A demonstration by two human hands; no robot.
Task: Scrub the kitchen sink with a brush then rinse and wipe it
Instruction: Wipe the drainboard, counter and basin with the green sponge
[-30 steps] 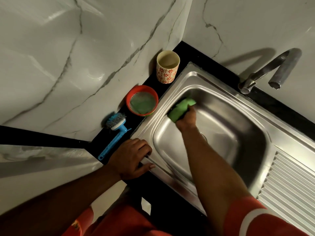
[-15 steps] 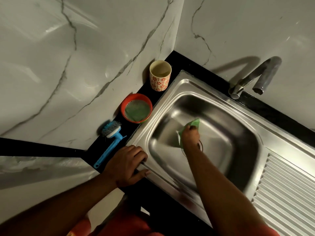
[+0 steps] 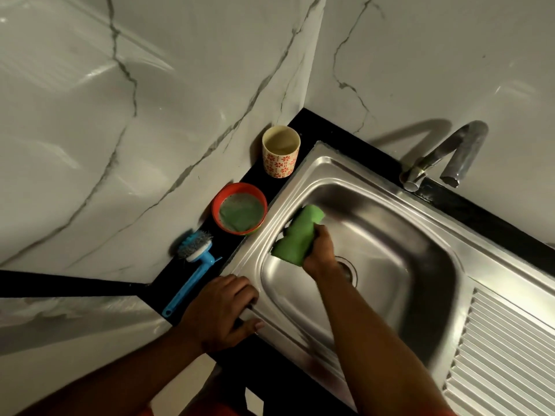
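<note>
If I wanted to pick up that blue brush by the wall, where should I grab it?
Probably best: take the blue brush by its long handle, coming from above. It lies flat on the black counter, bristled head toward the wall.

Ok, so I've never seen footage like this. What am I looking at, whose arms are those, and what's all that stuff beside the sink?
There is no machine here. A person wears a camera on the head, so you look down along their own two arms. The right hand grips a green sponge against the left side of the steel sink. The left hand rests on the sink's near corner and holds nothing. On the black counter along the marble wall lie a blue-handled brush, a red bowl with something green inside, and a cup with red flowers. A tap stands at the back, and no water is visibly running.
</note>
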